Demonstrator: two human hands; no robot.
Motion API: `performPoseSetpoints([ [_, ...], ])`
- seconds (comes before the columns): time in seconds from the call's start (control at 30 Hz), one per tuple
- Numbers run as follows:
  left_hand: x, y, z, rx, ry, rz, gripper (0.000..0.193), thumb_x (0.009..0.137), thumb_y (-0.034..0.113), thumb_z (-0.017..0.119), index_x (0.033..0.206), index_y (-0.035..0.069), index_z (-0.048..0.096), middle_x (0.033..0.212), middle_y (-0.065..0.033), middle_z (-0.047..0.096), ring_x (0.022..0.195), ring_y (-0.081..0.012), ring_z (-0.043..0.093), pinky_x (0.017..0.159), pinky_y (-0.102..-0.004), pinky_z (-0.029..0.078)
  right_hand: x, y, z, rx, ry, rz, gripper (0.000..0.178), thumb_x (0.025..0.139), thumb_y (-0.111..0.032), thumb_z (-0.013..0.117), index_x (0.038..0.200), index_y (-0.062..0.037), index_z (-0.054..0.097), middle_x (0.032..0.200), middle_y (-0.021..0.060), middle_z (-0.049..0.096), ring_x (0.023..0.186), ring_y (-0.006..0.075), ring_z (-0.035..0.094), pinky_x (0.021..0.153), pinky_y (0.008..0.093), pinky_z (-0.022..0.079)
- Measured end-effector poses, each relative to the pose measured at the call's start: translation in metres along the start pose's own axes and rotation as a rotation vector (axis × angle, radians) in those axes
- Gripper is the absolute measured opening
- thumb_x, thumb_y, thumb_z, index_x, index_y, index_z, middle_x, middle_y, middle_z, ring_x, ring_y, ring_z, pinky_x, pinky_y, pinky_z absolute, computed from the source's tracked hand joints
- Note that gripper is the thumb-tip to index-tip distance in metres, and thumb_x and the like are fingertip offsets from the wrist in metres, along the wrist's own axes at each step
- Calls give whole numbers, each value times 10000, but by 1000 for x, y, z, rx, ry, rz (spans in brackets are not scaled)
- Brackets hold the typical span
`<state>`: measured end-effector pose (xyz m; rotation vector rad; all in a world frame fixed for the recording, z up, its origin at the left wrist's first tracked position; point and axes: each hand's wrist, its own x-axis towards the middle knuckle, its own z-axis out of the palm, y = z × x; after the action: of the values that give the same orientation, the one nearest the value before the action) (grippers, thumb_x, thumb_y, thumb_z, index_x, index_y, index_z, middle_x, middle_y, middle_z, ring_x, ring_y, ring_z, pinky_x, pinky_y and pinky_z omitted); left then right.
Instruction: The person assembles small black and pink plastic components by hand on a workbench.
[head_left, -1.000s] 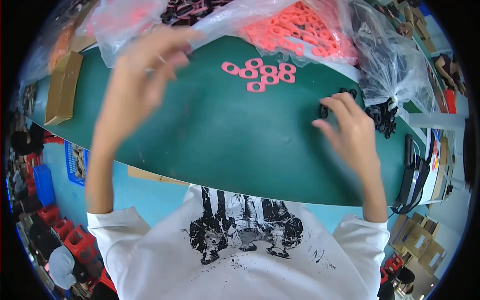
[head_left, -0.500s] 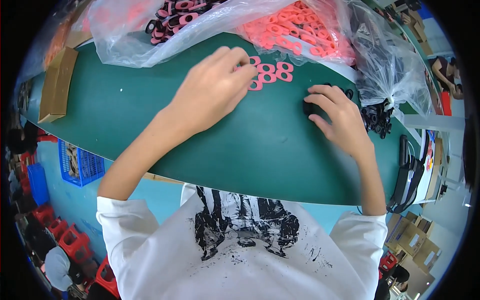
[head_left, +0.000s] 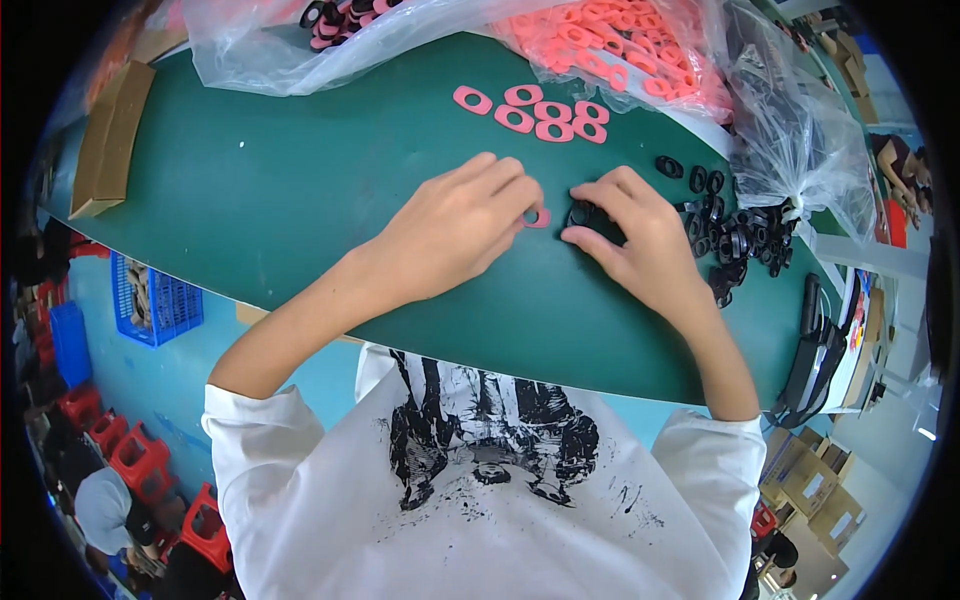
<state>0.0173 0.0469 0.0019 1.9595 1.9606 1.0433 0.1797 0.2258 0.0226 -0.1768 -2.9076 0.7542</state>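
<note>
On the green surface [head_left: 300, 190] the two hands meet near the middle. The left hand [head_left: 455, 235] lies knuckles up, its grip closed at the fingertips on a small pink ring [head_left: 538, 217] that rests on the surface just beyond them. The right hand [head_left: 640, 240] sits just beside it, fingers curled over a black ring [head_left: 585, 215], pinching its edge. More loose pink rings [head_left: 545, 112] lie farther back, and a scatter of black rings [head_left: 725, 235] spreads to the right, near clear plastic bags [head_left: 790, 140].
</note>
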Motion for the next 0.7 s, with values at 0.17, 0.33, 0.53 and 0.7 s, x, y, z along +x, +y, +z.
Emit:
performPoseSetpoints([
  [0.17,-4,-16,-13,-58,50,-66,323,767,31,700,1055,51,556,983,-107,579,945,-313,578,778,-411,503,9,-16,8,198,154,-68,335,753,22,726,1076,-18,642,956,106,610,798,246,611,715,333,527],
  [0.33,8,-49,-33,184,197,-51,327,780,37,694,1090,53,591,1040,-111,592,1005,-317,568,844,-412,492,13,-17,33,174,181,-239,245,721,73,716,943,-11,660,969,112,616,850,264,628,718,347,527],
  [0.53,24,-77,-33,263,166,38,240,812,78,707,1036,38,632,1011,-83,596,983,-285,562,857,-395,487,3,-17,31,162,185,-194,176,725,64,725,885,4,679,954,106,621,827,265,633,686,351,520],
  [0.7,15,-58,-35,104,1,-72,162,800,74,719,944,47,647,894,-74,576,877,-277,559,778,-389,478,2,-23,25,79,184,-166,177,725,58,725,888,1,686,934,100,628,812,260,634,672,351,526],
])
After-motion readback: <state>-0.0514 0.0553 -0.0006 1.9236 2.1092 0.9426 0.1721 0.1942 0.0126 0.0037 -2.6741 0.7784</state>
